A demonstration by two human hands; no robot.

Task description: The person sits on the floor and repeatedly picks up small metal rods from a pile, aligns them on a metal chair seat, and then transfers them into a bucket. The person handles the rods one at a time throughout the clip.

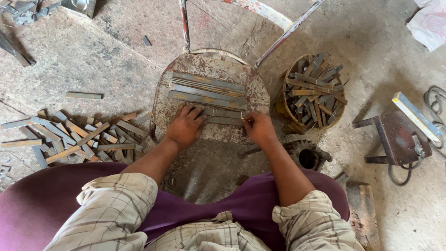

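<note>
A round rusty metal stand (186,69) sits in front of me on the floor. Several long flat steel strips (207,88) lie across its top, side by side. The nearest strip (223,117) runs between my hands. My left hand (186,125) lies flat on its left end, fingers spread. My right hand (258,128) pinches its right end with thumb and fingers.
A round basket (282,93) full of short metal strips stands to the right. A loose pile of cut strips (74,137) lies on the concrete floor at left. A small rusty bench (395,137) with a cable is at far right; a gear-like ring (306,158) lies near my right knee.
</note>
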